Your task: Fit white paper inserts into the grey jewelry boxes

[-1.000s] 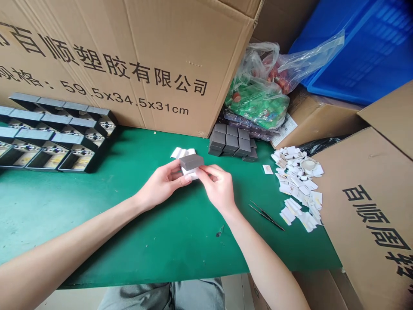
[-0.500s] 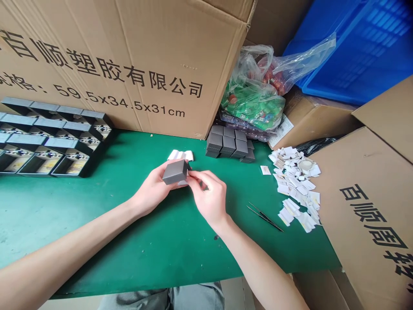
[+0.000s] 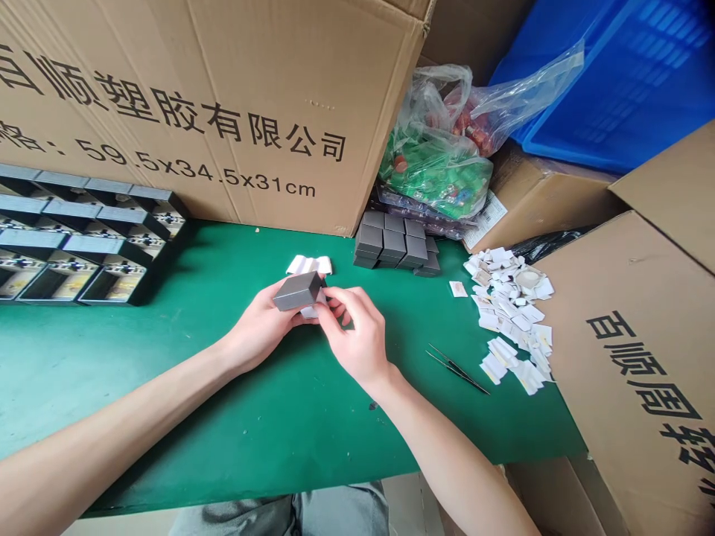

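Note:
My left hand [image 3: 260, 324] is closed around a small dark grey box [image 3: 296, 292], holding it tilted above the green table. At the box's right end, the thumb and fingers of my right hand [image 3: 357, 327] pinch a small white piece, mostly hidden by the fingertips. Some white material [image 3: 309, 311] shows just under the box, between the hands. Behind the box lies a folded white piece [image 3: 304, 264] on the table. Similar dark grey boxes [image 3: 385, 242] are stacked farther back. To the right of my right hand lie thin tweezers [image 3: 458, 370].
A heap of small white pieces [image 3: 511, 313] lies at right, with one white piece [image 3: 458, 289] apart. Black open compartments [image 3: 112, 286] stand at left before a large carton [image 3: 223, 45]. Plastic bags [image 3: 441, 164], a blue crate [image 3: 603, 112] and another carton [image 3: 631, 275] border the table.
The box has shifted slightly left in the view and tilted a little more. My right fingertips stay at its right end. The whole view has shifted slightly.

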A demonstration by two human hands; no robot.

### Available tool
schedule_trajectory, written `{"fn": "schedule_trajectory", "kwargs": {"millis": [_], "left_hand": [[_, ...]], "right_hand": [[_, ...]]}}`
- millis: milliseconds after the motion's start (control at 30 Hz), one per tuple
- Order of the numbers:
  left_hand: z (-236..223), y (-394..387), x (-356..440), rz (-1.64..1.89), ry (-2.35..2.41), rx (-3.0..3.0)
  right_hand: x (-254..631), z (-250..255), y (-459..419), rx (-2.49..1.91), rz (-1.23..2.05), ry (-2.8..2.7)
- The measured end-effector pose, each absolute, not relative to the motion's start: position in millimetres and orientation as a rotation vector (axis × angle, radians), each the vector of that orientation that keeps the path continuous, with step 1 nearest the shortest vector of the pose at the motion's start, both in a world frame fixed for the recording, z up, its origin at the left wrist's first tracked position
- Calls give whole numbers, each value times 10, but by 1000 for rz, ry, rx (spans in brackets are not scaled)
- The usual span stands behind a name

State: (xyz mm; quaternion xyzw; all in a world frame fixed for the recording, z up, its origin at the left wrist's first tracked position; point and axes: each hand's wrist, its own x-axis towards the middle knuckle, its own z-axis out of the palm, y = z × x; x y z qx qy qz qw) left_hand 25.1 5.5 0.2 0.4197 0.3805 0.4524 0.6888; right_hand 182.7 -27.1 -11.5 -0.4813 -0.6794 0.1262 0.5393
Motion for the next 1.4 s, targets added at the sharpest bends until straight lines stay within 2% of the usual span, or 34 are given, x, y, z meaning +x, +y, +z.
{"fn": "schedule_trajectory", "kwargs": {"millis": [1167,1400], "left_hand": [[-56,83,238,1038,790,866],[-68,62,275,985,765,947]], "right_hand": [[1888,-151,-254,-1128,371,-1597],[1913,-25,-215,-1197,583,-1401]]}}
